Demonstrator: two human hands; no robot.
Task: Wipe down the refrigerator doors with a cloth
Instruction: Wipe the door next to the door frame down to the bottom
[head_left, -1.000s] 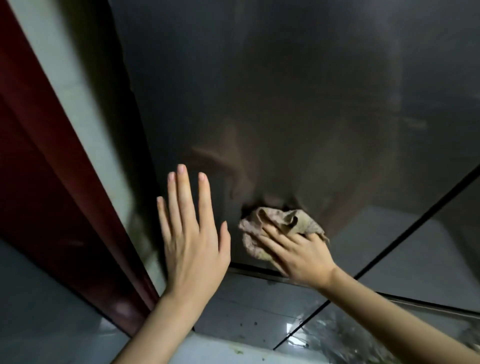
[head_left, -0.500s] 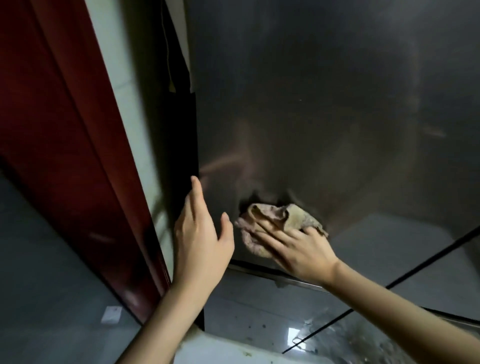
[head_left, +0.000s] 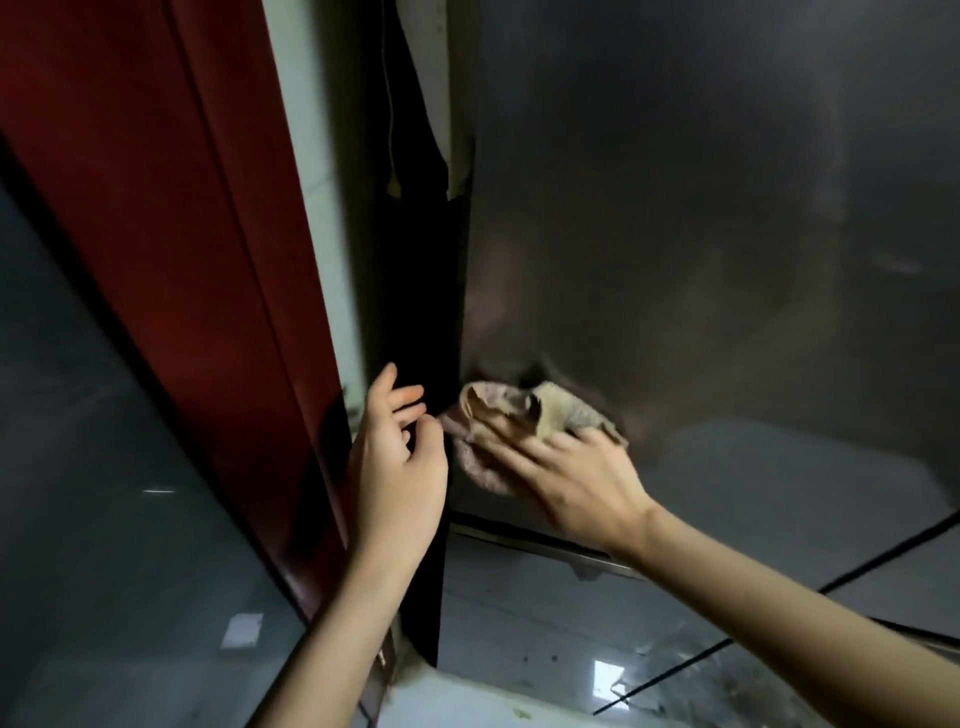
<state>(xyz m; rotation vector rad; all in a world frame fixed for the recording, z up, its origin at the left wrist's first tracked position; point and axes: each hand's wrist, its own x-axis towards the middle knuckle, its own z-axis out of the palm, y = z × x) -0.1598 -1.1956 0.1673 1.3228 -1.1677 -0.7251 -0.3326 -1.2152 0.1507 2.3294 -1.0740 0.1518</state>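
Your right hand (head_left: 571, 483), fingers flat, presses the cloth (head_left: 519, 415) on the refrigerator door (head_left: 701, 208), lower left corner. Your left hand (head_left: 397, 467) is loosely curled, holding nothing, beside that door's left edge.

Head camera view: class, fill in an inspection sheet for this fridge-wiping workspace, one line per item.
Surface: grey refrigerator door, shiny, with hazy smears.
Job's things: crumpled cloth, pressed on the door near its lower left corner.
Clutter: small white scrap on the floor.
Grippers (hands): right hand presses the cloth with straight fingers. Left hand is beside the door's left edge, fingers loosely curled, holding nothing. Whether it touches the cloth is unclear.
Cables: thin cord hanging in the dark gap left of the door.
Surroundings: dark red panel, pale wall strip, tiled floor.
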